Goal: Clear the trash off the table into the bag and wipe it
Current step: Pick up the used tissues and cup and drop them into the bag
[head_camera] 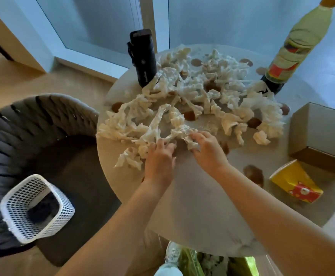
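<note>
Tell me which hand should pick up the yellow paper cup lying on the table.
Right. The right hand is nearer the yellow paper cup, which lies tipped over on the table's right side; the left hand would have to cross over.

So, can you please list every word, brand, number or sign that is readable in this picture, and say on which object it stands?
None can be read.
Black flask: small pale logo and a line of lettering, too blurred to read.
Bottle: red, green and yellow label, print too blurred to read.
Yellow paper cup: red cartoon picture only, no legible words.
Cardboard box: no print visible.
</note>
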Motion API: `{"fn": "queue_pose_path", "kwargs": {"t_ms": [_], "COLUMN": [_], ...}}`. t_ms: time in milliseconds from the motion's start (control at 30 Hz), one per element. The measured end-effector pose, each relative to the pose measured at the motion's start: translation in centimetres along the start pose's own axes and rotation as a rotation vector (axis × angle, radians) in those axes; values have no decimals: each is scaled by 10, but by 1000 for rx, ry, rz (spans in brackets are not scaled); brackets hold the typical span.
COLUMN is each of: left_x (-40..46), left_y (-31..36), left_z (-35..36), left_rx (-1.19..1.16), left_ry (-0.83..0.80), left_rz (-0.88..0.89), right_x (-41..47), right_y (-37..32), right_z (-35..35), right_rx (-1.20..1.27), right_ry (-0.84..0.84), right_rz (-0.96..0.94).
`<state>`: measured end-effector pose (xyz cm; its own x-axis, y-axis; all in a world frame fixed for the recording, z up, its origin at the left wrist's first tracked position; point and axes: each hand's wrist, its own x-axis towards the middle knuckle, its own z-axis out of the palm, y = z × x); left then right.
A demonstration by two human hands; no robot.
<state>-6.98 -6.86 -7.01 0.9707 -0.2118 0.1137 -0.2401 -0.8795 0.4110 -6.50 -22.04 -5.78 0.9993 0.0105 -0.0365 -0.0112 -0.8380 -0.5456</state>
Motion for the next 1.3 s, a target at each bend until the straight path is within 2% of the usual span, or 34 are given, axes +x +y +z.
{"fn": "queue_pose_path", "kwargs": {"t_ms": [400, 567, 733, 967, 1133, 1300], "left_x": [11, 5, -16, -79, -172, -289], "left_y": [-16, -12, 4, 50, 99, 146], "left_z": [9, 6, 1, -3, 12, 44], "left_rx": [-26, -158, -189, -179, -265, -425], "left_ry": [-92, -55, 15, 66, 88, -80], "left_rz": [118, 146, 274, 338, 334, 402], "right_x": [30, 13, -18, -104, -210, -330], "right_y": [2, 6, 10, 29, 59, 103], "right_z": [20, 12, -4, -27, -31, -19], "right_rx": [-21, 21, 69, 131, 202, 288], "right_ry": [-22, 131, 274, 384, 419, 375], "right_rz": [133, 103, 42, 30, 65, 140]}}
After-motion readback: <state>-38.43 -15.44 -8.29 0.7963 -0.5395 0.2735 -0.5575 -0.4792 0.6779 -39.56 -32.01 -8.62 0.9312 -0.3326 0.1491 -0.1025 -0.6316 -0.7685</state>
